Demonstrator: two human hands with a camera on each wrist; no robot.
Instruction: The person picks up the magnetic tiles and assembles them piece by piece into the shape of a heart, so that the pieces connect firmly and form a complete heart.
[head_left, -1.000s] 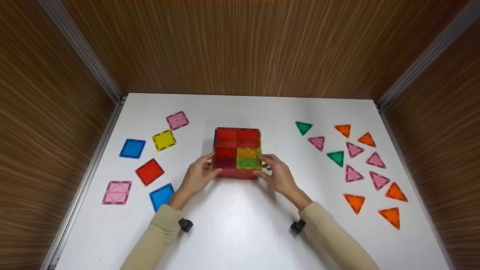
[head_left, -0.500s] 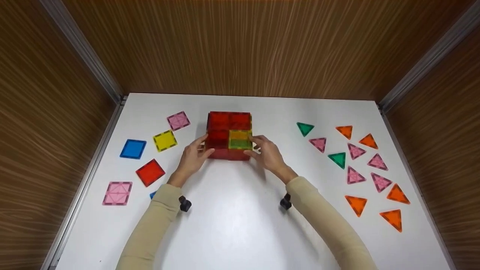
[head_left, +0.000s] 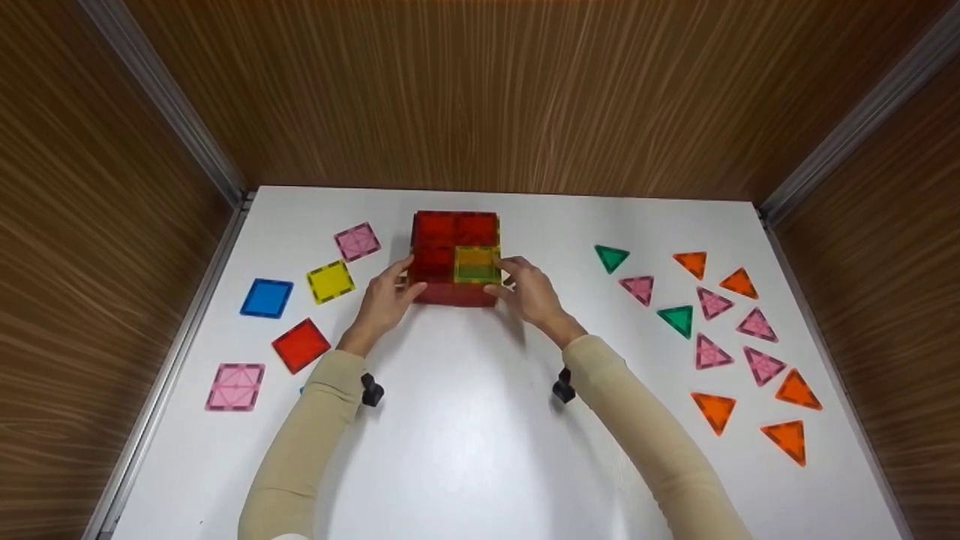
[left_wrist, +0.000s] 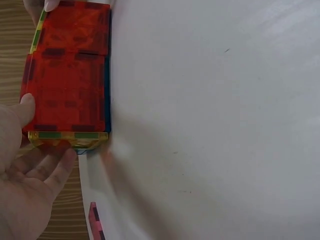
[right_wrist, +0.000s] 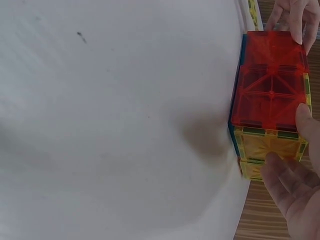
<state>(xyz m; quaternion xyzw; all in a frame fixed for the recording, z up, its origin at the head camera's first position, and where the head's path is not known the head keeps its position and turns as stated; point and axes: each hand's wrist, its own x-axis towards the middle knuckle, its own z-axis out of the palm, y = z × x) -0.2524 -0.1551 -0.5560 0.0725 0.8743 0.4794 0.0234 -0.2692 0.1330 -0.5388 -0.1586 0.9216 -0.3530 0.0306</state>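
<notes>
A box built of see-through magnetic tiles [head_left: 435,229] stands at the middle back of the white table. Three of its top squares are red, while the front right one is yellow. Its front wall is red, and yellow side walls show in both wrist views. My left hand [head_left: 384,304] grips the box's left side, thumb on the front and fingers along the side wall. On the opposite side, my right hand [head_left: 534,296] holds it likewise, its thumb at the front right corner. The right wrist view shows the right hand's fingertips [right_wrist: 272,160] against the yellow wall.
Loose square tiles lie at left: pink [head_left: 357,241], yellow [head_left: 330,281], blue [head_left: 266,298] and red [head_left: 301,345]. My left sleeve [head_left: 315,435] covers most of another blue one. Several orange triangles [head_left: 714,411], pink triangles [head_left: 712,351] and green triangles [head_left: 677,320] are spread at right. Wood-grain panels [head_left: 480,97] enclose the table.
Both hands have moved the tile box away from me toward the back of the table and slightly left. The left sleeve has come over the lower blue square. The loose tiles stay put.
</notes>
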